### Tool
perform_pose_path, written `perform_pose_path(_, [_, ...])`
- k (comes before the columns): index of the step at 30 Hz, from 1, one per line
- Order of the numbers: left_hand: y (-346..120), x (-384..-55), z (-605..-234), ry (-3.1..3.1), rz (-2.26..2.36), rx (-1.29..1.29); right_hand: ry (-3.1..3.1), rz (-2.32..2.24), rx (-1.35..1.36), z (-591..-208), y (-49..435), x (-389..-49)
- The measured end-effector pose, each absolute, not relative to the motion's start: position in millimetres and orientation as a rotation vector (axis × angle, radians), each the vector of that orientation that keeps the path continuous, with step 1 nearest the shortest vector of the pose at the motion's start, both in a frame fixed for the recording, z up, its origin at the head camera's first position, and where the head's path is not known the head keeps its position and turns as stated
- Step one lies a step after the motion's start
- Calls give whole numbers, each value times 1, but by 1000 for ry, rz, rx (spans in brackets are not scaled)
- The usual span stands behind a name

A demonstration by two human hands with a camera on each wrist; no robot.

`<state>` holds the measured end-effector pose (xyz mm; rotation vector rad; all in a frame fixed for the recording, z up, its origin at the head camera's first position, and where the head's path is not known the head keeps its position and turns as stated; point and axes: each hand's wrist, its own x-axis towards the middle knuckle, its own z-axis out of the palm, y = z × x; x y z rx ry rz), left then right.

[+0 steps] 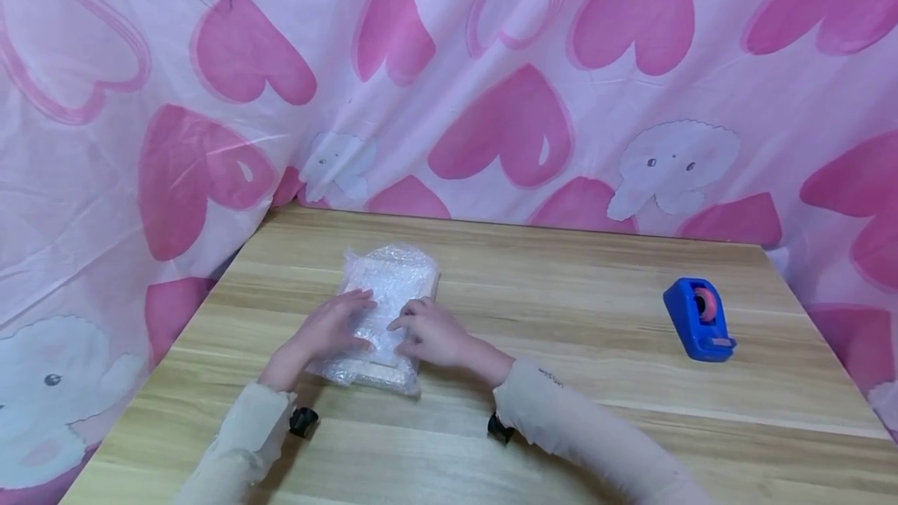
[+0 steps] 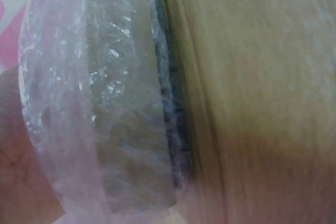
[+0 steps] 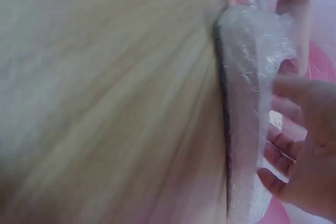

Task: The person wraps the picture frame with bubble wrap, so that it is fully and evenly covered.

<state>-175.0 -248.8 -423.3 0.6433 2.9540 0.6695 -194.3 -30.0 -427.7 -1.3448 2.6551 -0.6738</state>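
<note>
A flat rectangular package (image 1: 393, 271) in clear bubble wrap lies on the wooden table, left of the middle. Its side shows the layered wrap (image 2: 123, 77) over a light, thick item with a dark lower edge in the left wrist view. My left hand (image 1: 330, 327) rests on the left part of the package, fingers spread over the top. Over its right part is my right hand (image 1: 435, 333), fingers loosely bent at the wrap. From the right wrist, the relaxed fingers of this hand (image 3: 315, 145) appear beside the upper face of the package (image 3: 244, 93).
A blue tape dispenser (image 1: 694, 330) with a pinkish tape roll (image 1: 708, 305) stands on the right side of the table (image 1: 561, 279). A pink curtain with hearts (image 1: 505, 131) hangs along the back and sides. Black wrist devices (image 1: 303, 422) sit beneath both sleeves.
</note>
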Motion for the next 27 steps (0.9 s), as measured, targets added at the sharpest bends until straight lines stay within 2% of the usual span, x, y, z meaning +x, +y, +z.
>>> perform_pose_path(4, [-249,-174,-425,2952,691,656,2687,-487,-1395,-432,-29,-198])
perform_pose_path(14, [-248,-177,-423,2936,688,645,2660,-706,-1368,-435,-38,-205])
perform_pose_path(27, [-257,-177,-422,2805,855,741,2642,-555,-1365,-432,-45,-207])
